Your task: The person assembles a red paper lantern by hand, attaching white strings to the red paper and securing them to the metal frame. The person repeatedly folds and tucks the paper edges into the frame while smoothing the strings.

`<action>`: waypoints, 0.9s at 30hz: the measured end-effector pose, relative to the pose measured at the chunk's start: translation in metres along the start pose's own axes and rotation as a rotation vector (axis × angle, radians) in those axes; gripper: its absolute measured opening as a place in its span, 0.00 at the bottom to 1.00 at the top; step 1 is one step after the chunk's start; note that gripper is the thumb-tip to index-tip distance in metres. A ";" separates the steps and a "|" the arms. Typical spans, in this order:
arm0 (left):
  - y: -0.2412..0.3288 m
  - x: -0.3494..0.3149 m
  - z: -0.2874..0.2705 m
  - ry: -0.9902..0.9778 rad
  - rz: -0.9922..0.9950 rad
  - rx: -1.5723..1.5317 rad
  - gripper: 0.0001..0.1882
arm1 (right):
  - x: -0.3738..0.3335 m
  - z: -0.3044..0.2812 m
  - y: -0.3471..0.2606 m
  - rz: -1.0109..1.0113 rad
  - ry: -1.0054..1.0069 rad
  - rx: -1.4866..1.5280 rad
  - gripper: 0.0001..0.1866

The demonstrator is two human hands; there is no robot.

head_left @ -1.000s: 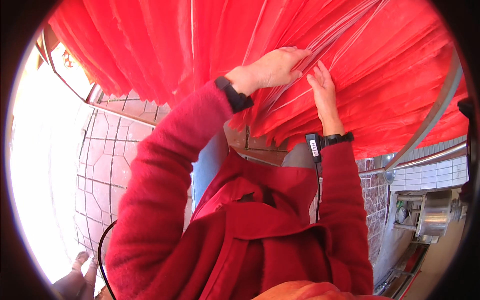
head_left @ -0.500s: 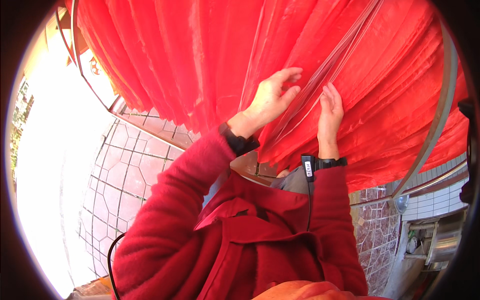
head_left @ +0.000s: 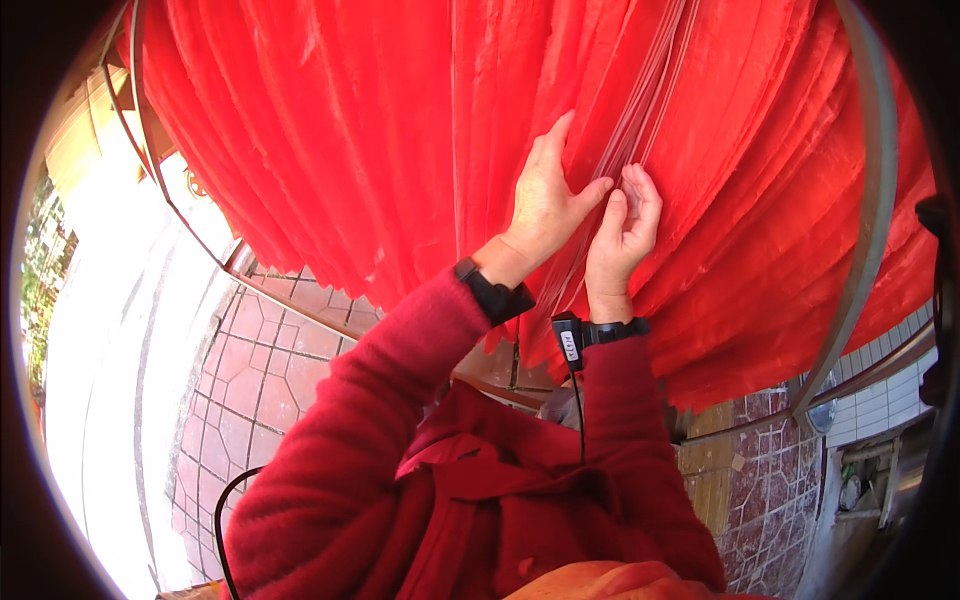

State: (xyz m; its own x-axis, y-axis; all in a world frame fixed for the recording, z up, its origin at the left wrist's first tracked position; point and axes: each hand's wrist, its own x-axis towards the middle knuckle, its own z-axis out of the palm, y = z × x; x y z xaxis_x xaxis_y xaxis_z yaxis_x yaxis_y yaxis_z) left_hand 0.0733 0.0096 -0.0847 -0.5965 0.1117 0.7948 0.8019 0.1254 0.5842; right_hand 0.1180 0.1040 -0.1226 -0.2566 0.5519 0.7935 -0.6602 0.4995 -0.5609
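Note:
A large sheet of red pleated cloth point(head_left: 330, 130) hangs before me, its folds fanning outward. A bundle of thin pale cords point(head_left: 640, 110) runs down along it. My left hand point(head_left: 545, 200) lies against the cloth left of the cords, fingers stretched upward and thumb spread toward my right hand. My right hand point(head_left: 624, 235) is at the cords' lower part, loosely cupped, with its thumb apart from the curled fingers. Nothing shows clearly in either hand. Each wrist has a black band, and a small black box point(head_left: 568, 340) sits at the right one.
A curved metal strip point(head_left: 872, 190) arcs down the right side of the cloth. Thin dark bars point(head_left: 175, 205) of a frame cross at the left. Below lies a tiled floor point(head_left: 250, 370). White wall tiles point(head_left: 880, 390) and a low shelf point(head_left: 870, 480) stand at the right.
My hands have come closer together; the right hand moved left and curled more, while the left hand's fingers straightened upward. The cloth and cords have shifted left in view.

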 end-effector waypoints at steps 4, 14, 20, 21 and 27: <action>-0.028 0.021 0.024 -0.037 0.050 -0.053 0.28 | 0.009 0.005 0.014 -0.042 -0.068 0.016 0.18; -0.064 0.033 0.003 -0.006 0.110 -0.141 0.16 | 0.038 -0.029 0.027 -0.193 -0.123 -0.413 0.24; -0.072 0.038 -0.011 -0.026 0.083 -0.091 0.15 | 0.042 -0.034 0.031 -0.143 -0.025 -0.296 0.24; -0.073 0.039 -0.014 -0.025 0.063 -0.101 0.15 | 0.042 -0.034 0.031 -0.128 -0.020 -0.273 0.24; -0.071 0.036 -0.018 -0.050 0.010 -0.105 0.18 | 0.039 -0.035 0.030 -0.067 -0.003 -0.174 0.21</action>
State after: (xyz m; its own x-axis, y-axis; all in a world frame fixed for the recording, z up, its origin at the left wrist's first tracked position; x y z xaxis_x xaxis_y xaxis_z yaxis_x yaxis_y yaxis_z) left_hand -0.0049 -0.0134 -0.0946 -0.5873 0.1619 0.7930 0.8055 0.0204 0.5923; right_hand 0.1129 0.1638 -0.1166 -0.2183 0.5113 0.8312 -0.5439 0.6434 -0.5387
